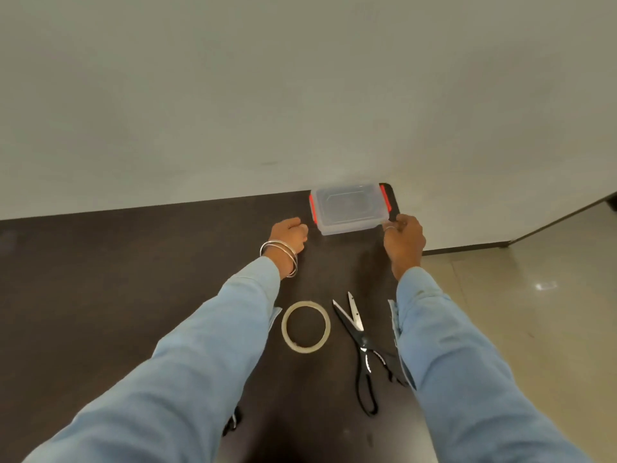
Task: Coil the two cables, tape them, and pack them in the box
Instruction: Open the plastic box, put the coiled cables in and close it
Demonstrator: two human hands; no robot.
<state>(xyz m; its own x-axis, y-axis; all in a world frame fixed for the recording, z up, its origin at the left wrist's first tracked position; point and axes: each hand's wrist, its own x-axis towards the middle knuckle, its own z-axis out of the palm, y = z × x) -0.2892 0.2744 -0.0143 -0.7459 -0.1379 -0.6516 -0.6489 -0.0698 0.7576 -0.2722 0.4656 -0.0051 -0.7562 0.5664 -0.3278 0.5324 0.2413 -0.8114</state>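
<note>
The box (350, 208) is clear, smooth plastic, slightly frosted, with glossy red plastic clips (313, 208) at its ends; the table (133, 279) is dark and matt, faintly mottled; the tape roll (305, 326) is translucent, shiny film; the scissors (359, 345) show bright polished metal blades and black matt plastic handles; the sleeves (207, 345) are pale blue woven cloth, soft and matt; the bangles (278, 253) on the left wrist gleam like silvery metal; the wall (300, 95) is matt and smooth; the floor (551, 312) is glossy tile.
</note>
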